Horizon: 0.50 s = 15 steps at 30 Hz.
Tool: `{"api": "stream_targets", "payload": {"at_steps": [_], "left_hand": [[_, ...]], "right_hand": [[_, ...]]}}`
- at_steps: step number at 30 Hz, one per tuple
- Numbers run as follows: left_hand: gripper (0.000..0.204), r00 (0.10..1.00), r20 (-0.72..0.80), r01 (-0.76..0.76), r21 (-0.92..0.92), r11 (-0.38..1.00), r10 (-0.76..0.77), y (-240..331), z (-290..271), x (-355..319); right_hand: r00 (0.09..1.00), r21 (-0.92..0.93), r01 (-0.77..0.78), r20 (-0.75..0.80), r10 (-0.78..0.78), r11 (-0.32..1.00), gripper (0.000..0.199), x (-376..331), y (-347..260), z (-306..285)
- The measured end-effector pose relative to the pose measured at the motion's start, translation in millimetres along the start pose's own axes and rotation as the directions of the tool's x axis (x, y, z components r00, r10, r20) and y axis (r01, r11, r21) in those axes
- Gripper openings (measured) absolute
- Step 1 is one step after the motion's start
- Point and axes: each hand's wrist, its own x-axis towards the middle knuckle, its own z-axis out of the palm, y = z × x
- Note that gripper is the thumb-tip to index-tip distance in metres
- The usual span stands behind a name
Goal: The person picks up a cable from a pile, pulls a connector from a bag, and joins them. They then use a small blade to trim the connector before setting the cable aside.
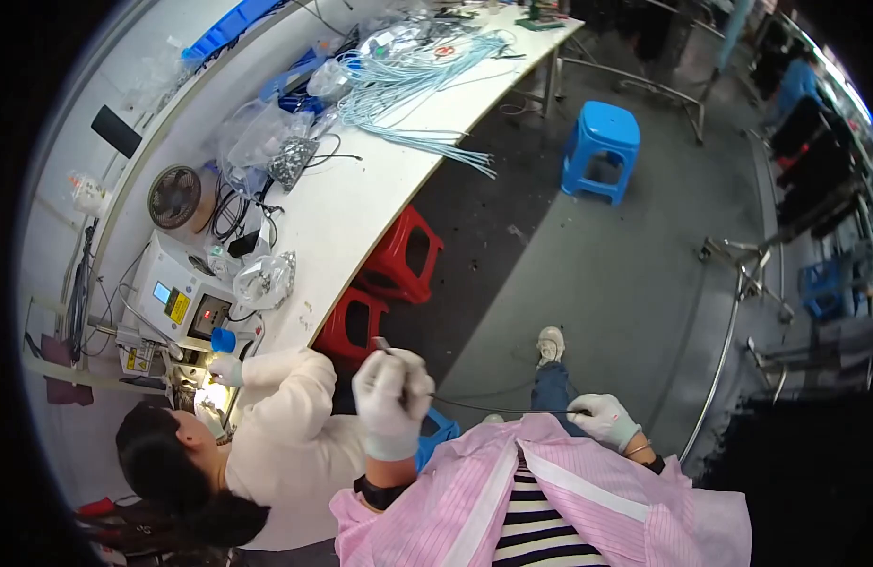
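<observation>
A thin black cable (488, 408) runs between my two white-gloved hands in front of my body. My left hand (393, 395) is raised and closed around one part of it, and a small metallic tip (382, 344) sticks up above the fingers. Lower down on the right, my right hand (602, 419) pinches the cable between thumb and fingers. Both hands are off the table, over the floor. Part of the cable inside my left fist is hidden.
At left, a co-worker (294, 416) leans over a lit workstation beside a white machine (176, 293). The white table (337, 222) carries light-blue cables (398, 94) and plastic bags. Red stools (408, 255) stand under its edge, a blue stool (604, 142) farther off. Metal racks line the right.
</observation>
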Motion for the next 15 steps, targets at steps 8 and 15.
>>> {"api": "stream_targets", "payload": {"at_steps": [8, 15], "left_hand": [[0.027, 0.848, -0.282, -0.507, -0.185, 0.842, 0.449, 16.0, 26.4, 141.8], [0.026, 0.744, -0.388, -0.641, -0.181, 0.746, 0.545, 35.6, 36.4, 191.9]], "right_hand": [[0.992, -0.14, 0.12, 0.049, -0.114, 0.983, 0.023, 190.9, 59.2, -159.5], [0.943, -0.385, 0.296, 0.263, -0.203, 0.874, 0.031, 361.9, -4.6, -236.8]]}}
